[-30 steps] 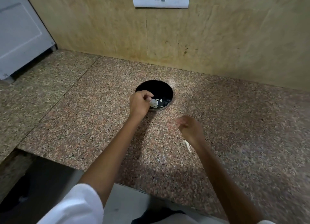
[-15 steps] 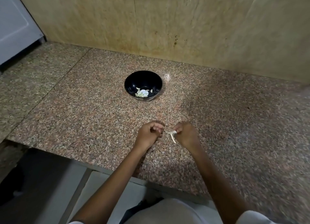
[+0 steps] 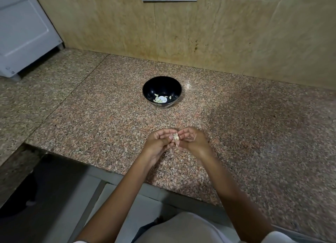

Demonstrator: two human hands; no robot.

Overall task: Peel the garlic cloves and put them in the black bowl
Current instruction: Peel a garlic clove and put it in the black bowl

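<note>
Garlic clove half hidden between left hand, right hand.

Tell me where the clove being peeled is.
Head view, low centre: the clove is pinched between the left hand and right hand, over the counter near its front edge, on the person's side of the bowl.

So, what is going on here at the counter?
A person is peeling garlic with bare hands. The left hand and right hand together pinch one garlic clove, some skin on it, above the granite counter. Farther back stands the black bowl, with a few peeled cloves inside.
</note>
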